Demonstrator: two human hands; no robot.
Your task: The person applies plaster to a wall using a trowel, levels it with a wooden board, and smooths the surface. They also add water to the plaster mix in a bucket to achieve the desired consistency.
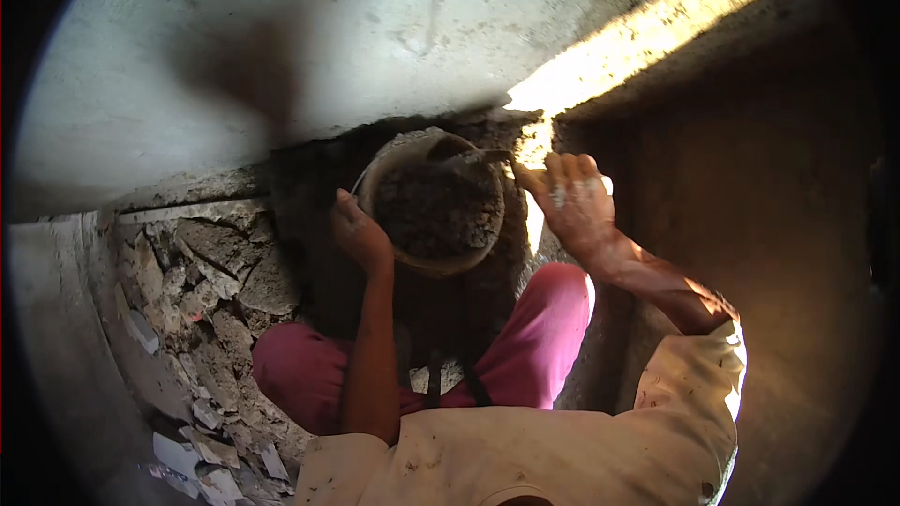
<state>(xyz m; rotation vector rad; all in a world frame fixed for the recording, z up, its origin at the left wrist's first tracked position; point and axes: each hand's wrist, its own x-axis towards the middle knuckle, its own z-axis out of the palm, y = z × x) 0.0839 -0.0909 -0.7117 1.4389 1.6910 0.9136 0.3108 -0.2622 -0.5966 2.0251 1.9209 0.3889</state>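
A round bucket (427, 267) stands in front of my knees, with dark, crumbly mortar-like material (436, 211) inside it. My left hand (363, 236) is closed on the bucket's left side, near its rim and thin wire handle. My right hand (574, 204) is a closed fist just beyond the right rim, around the handle of a trowel (466, 159). The trowel's blade reaches over the rim and lies at the far part of the material. The handle is mostly hidden by my fingers.
A pale plastered wall (375, 37) rises beyond the bucket, with a bright sunlit strip (647, 33) at right. Broken rubble and flat shards (211, 309) lie at left beside a low ledge (66, 309). A dark, shaded wall (750, 197) is at right.
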